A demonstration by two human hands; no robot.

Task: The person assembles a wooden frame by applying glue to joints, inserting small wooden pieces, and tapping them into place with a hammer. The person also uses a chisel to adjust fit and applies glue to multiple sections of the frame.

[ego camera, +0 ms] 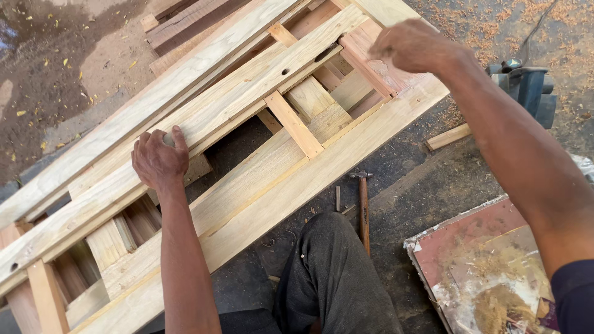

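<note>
A long pale wooden frame [346, 148] of rails and cross pieces lies slantwise on the ground, from lower left to upper right. My left hand [159, 159] rests on a middle rail [247, 99], fingers curled over its edge. My right hand [411, 44] is at the frame's far end, fingers closed into a loose fist over a reddish board [377, 59]. I cannot tell whether it holds anything. My knee in dark trousers [334, 272] sits just below the frame's near rail.
A hammer [363, 207] lies on the dark ground beside my knee, with a small nail or chip next to it. A wood offcut [448, 137] lies to the right. A blue-grey power tool [526, 86] stands at upper right. A dusty red board [476, 272] sits at lower right.
</note>
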